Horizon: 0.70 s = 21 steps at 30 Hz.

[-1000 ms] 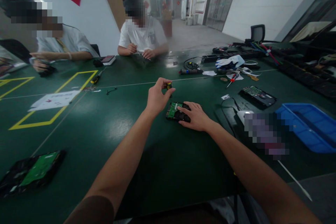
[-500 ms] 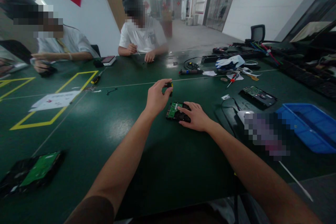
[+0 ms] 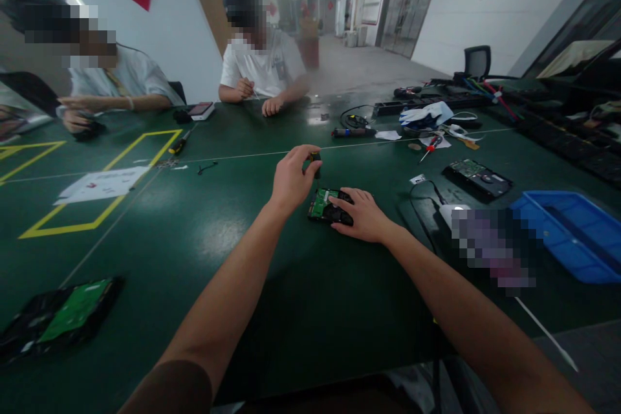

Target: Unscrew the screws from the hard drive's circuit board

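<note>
A hard drive (image 3: 320, 205) lies on the green table with its circuit board facing up. Above its far left corner, my left hand (image 3: 294, 174) is closed around the handle of a small black and yellow screwdriver (image 3: 315, 162), which stands upright with its thin shaft pointing down at the drive. Whether the tip touches a screw is too small to tell. My right hand (image 3: 361, 215) lies over the right part of the drive, fingers spread across the board and near edge, pressing it to the table.
Another hard drive (image 3: 478, 178) and a blue tray (image 3: 572, 233) are at right, near a cabled device (image 3: 449, 213). A red screwdriver (image 3: 431, 149) and gloves (image 3: 427, 115) lie farther back. One more drive (image 3: 68, 314) sits front left. Two people (image 3: 264, 71) work across the table.
My hands and the drive hold nearly the same place; the screwdriver handle looks slightly turned in my left fingers. The far person's hand on the table has shifted a little left.
</note>
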{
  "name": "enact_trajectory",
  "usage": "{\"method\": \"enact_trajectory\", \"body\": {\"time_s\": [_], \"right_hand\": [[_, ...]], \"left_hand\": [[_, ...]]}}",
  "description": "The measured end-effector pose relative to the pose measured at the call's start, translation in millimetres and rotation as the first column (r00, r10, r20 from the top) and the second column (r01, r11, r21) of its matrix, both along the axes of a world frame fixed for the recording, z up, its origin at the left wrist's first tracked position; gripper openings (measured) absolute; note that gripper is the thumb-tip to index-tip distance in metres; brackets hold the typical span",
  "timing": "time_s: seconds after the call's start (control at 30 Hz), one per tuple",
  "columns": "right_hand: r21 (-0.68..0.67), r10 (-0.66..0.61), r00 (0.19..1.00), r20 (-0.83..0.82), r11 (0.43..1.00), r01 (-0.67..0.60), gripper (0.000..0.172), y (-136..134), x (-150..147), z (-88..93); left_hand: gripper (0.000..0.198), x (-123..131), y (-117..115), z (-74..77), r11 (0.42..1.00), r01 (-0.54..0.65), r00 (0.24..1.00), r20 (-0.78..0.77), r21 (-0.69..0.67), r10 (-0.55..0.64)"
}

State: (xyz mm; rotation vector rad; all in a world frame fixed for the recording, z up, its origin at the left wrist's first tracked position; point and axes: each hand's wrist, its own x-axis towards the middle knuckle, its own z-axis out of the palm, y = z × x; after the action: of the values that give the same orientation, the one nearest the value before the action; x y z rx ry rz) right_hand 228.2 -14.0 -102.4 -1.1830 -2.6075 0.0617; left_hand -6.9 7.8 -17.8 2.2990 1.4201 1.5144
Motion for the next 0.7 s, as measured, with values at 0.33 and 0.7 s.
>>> {"method": "enact_trajectory", "body": {"time_s": [0.33,0.7], "right_hand": [[0.008,-0.004,1.0,0.006,1.0,0.004,0.075,1.4,0.5,-1.9],[0.014,-0.006,1.0,0.005,1.0,0.006,0.073,0.4,0.0,-1.8]], "left_hand": [[0.027,-1.9,3.5,-2.6,1.0,0.008,0.999,0.041,-0.011,-0.008],[0.022,0.9,1.8,-2.2,0.996,0.044,0.992,0.121,-0.076,-0.034]]}}
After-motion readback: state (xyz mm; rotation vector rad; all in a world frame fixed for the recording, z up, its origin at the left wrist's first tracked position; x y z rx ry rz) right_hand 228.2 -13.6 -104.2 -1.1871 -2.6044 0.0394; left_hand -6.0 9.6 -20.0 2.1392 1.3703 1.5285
